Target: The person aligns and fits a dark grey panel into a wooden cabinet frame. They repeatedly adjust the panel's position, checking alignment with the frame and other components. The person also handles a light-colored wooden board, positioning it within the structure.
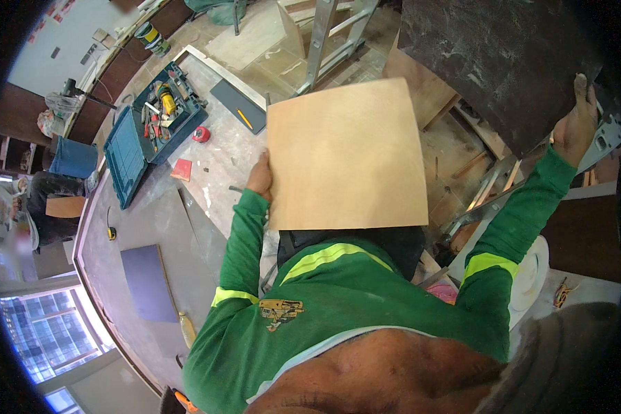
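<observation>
The two hands are wide apart, each closed on a different sheet: the left hand (259, 176), near the middle of the frame, grips the left edge of a light tan board (345, 159), while the right hand (577, 127), at the upper right, has its fingers over the right edge of a dark panel (493, 62); how firmly it presses there I cannot tell. The tan board lies in the centre of the frame, directly to the right of the left hand, its lower edge in front of the dark trousers (310, 239). It looks nearly square, so no long axis stands out, and its right edge is free, with the right hand well apart from it. The left hand is plainly the nearer one. The dark panel lies above and to the left of the right hand; its lower edge slopes down toward the right to a corner, and its top runs out of frame, so its long axis cannot be judged. Between the tan board's free edge and the right forearm sleeve (531, 196) are wooden pieces (486, 186) at floor level. A stepladder (319, 48) stands beyond the tan board, at the upper middle.
</observation>
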The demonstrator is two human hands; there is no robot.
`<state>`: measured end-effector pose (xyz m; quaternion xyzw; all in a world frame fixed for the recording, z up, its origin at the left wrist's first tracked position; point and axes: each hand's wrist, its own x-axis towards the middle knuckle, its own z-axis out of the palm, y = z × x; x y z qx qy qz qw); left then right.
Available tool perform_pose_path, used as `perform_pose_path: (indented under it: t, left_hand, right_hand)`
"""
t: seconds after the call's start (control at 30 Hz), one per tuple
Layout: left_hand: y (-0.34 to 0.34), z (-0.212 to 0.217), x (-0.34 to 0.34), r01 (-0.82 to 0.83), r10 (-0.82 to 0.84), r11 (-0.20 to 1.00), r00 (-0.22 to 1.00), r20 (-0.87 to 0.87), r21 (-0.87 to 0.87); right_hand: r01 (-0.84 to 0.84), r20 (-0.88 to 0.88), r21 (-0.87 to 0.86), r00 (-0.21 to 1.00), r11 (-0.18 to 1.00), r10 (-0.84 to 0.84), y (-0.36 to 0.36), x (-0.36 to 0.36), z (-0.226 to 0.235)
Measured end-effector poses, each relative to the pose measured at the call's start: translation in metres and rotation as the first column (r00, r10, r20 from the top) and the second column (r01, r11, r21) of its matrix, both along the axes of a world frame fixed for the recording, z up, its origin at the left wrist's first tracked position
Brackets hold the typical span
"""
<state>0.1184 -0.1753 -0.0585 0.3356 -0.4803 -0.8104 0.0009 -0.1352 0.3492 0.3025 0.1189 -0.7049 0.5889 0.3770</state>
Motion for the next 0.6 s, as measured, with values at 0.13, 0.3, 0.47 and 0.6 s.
perform_pose_path:
  t: [0.13,0.3,0.47,0.6]
  left_hand:
    - [0.044,-0.006,-0.038,0.083,-0.073,0.985,0.995,0.069,-0.154]
    - [0.036,-0.047,-0.04,0.059,-0.052,0.843,0.998,0.028,-0.535]
    - [0.03,0.003,-0.054,-0.133,-0.101,0.731,0.949,-0.299,-0.669]
    - [-0.001,0.106,-0.043,0.11,-0.093,0.994,0.819,-0.567,-0.005]
  right_hand:
    - [0.26,0.024,0.125,0.964,0.957,-0.265,-0.03,0.026,0.001]
    - [0.57,-0.501,0.636,0.818,0.52,-0.283,0.024,0.007,-0.046]
    - [0.646,-0.551,0.57,0.759,0.508,-0.347,0.049,-0.018,-0.074]
    - [0.703,-0.662,0.51,0.689,0.497,-0.295,0.028,-0.05,-0.079]
